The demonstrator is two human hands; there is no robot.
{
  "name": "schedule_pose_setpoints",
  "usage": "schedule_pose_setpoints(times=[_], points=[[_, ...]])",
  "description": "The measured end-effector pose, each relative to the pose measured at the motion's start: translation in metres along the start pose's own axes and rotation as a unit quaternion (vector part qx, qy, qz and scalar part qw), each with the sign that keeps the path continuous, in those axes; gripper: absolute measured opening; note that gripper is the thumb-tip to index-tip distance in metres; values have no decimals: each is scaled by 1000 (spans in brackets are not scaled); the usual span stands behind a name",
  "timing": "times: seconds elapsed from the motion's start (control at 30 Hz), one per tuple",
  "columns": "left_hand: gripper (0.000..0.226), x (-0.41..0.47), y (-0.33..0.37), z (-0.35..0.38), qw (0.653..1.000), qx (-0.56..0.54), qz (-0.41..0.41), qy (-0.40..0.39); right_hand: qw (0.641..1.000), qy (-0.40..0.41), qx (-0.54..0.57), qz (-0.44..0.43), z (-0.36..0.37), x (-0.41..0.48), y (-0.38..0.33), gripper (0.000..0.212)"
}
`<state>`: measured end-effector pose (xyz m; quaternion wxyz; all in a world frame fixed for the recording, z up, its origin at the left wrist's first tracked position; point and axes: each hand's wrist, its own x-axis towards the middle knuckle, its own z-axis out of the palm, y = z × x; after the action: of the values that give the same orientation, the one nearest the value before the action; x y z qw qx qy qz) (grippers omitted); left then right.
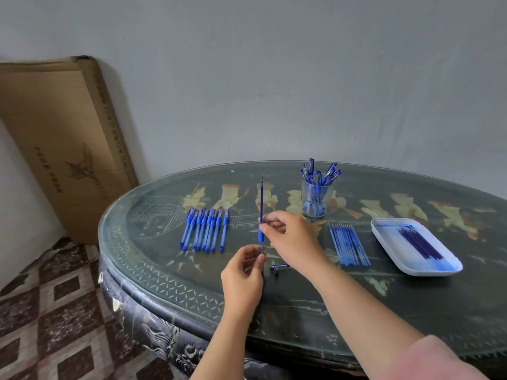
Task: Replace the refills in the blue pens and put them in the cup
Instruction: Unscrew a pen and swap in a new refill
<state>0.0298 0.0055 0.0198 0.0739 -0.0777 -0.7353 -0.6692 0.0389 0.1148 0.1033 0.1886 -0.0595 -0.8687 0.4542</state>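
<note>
Pens point(319, 176) fill the cup point(314, 207) at one o'clock; a row point(205, 229) at ten o'clock waits. Our left hand point(244, 272) pinches a barrel point(262, 249), our right hand point(290, 237) its refill point(261, 196).

The left hand point(242, 272) and right hand point(288, 237) are bare. A pink sleeve point(439, 360) covers the right arm above the elbow.

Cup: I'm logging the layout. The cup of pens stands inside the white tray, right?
No. The head view shows the cup of pens standing on the table, left of the white tray, which holds only refills.
</note>
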Motion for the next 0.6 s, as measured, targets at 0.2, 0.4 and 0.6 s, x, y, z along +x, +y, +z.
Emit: schedule_pose_setpoints(times=[0.2, 0.4, 0.6], points=[[20, 1, -1, 0, 1000, -13, -5, 25, 995, 17, -87, 35, -9, -13, 30, 13], [19, 0, 0, -1, 1000, -11, -15, 19, 982, -56, -170, 62, 9, -31, 53, 11], [20, 0, 2, -1, 1000, 2, -10, 16, 973, -60, -217, 51, 17, -34, 54, 6]])
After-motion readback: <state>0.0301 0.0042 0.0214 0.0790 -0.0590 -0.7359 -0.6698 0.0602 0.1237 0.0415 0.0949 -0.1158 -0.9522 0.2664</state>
